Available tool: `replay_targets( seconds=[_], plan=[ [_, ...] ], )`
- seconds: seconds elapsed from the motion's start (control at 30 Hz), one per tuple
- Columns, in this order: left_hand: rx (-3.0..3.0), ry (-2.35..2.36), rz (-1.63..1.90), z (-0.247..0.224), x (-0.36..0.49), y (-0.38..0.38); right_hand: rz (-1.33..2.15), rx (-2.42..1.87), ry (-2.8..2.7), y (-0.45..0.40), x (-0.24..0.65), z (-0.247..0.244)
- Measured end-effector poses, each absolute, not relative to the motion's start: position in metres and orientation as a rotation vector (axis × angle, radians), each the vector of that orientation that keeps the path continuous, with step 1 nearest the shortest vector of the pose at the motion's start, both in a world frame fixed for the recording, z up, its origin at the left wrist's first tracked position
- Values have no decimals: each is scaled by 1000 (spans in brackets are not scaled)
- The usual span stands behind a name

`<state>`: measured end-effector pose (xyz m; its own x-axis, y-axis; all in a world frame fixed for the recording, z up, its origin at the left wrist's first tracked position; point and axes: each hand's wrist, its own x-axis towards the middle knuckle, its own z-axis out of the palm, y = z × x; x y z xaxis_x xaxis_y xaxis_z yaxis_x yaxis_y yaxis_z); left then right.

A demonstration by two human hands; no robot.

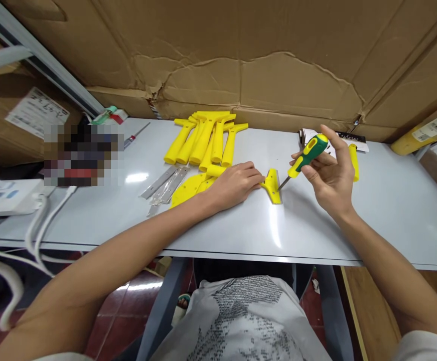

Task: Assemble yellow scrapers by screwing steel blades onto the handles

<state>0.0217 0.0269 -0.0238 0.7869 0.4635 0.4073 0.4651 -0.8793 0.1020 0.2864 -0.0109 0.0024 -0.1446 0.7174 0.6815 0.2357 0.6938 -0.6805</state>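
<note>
My left hand (237,184) is closed around the handle of a yellow scraper, whose wide head (273,187) lies on the table and points right. A green and yellow screwdriver (309,154) is held in my right hand (333,175), between thumb and fingers. Its tip meets the scraper head near the right edge. Behind my left hand lies a pile of yellow handles (205,138). Flat yellow pieces (188,190) and metal blades in clear wrap (165,185) are left of my left hand.
Another yellow handle (354,163) lies right of my right hand. Small dark pieces and papers sit behind that hand. A second screwdriver (135,135) is at the back left, near white cables (48,225). Cardboard (241,80) stands along the table's (402,220) back edge.
</note>
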Motion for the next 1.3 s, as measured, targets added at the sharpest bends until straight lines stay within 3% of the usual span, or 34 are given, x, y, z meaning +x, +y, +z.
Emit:
replay_targets(
  seconds=[1.0, 1.3],
  plan=[
    [-2949, -772, -678, -27, 22, 29, 697, -806, -1710, -19, 284, 3],
    [-2905, -750, -761, -30, 25, 29, 988, -681, -1781, -13, 288, 19]
  ],
)
